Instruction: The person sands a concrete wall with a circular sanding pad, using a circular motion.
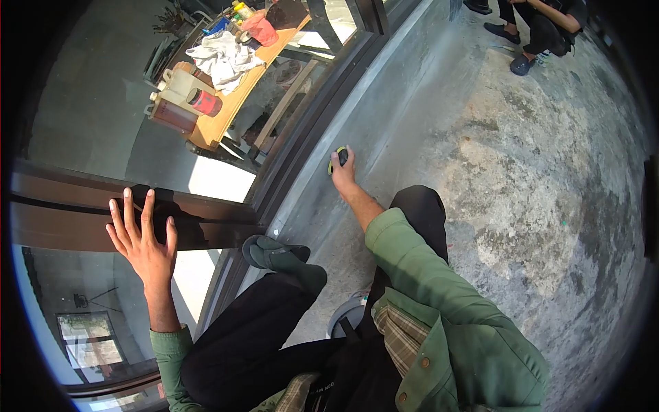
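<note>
My left hand [145,240] lies with fingers spread on the brown metal frame [62,199] between two glass panes, holding nothing. Out in front, my right hand [344,170] grips a black and yellow tool [337,160], pressed against the smooth grey ledge [384,103] beside the dark window frame. Fingers wrap round the tool, so its underside is hidden. One of my feet, in a dark grey sandal [278,254], is by the frame's corner.
Behind the glass stands a wooden table [240,103] with a white cloth [221,60], jugs [175,103] and a red can [204,101]. Another person [542,24] crouches at the top right on the rough concrete floor [535,192]. A bucket [348,314] is beneath me.
</note>
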A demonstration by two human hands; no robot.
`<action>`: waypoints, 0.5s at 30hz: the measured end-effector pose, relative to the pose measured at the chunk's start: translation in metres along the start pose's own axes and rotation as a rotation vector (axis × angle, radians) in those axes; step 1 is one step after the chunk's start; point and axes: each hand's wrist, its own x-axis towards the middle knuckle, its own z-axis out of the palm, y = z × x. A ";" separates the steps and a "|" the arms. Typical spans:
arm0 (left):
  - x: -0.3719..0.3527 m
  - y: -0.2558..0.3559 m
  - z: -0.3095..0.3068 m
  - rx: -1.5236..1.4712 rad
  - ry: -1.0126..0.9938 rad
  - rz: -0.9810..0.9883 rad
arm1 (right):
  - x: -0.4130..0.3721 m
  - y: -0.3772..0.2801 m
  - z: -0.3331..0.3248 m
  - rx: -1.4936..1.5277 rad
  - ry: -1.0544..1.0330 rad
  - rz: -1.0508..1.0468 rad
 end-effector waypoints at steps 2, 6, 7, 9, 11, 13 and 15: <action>-0.002 -0.005 0.001 -0.006 -0.004 0.009 | -0.013 -0.019 0.004 -0.044 0.003 -0.028; -0.002 -0.004 -0.001 -0.039 0.009 0.021 | 0.001 -0.006 -0.001 -0.088 0.038 -0.212; -0.002 -0.004 -0.001 -0.027 0.001 0.025 | 0.010 0.003 -0.004 -0.039 0.045 -0.098; -0.003 -0.006 0.000 -0.015 0.006 0.038 | 0.016 0.010 -0.005 -0.015 0.058 0.028; -0.006 -0.009 0.001 -0.011 -0.009 0.051 | 0.019 0.006 0.004 -0.060 0.093 -0.046; -0.006 -0.009 0.003 -0.011 -0.008 0.046 | 0.023 -0.006 0.003 -0.120 0.123 -0.116; -0.007 -0.010 0.004 -0.010 0.006 0.047 | 0.036 -0.010 -0.004 -0.132 0.156 -0.280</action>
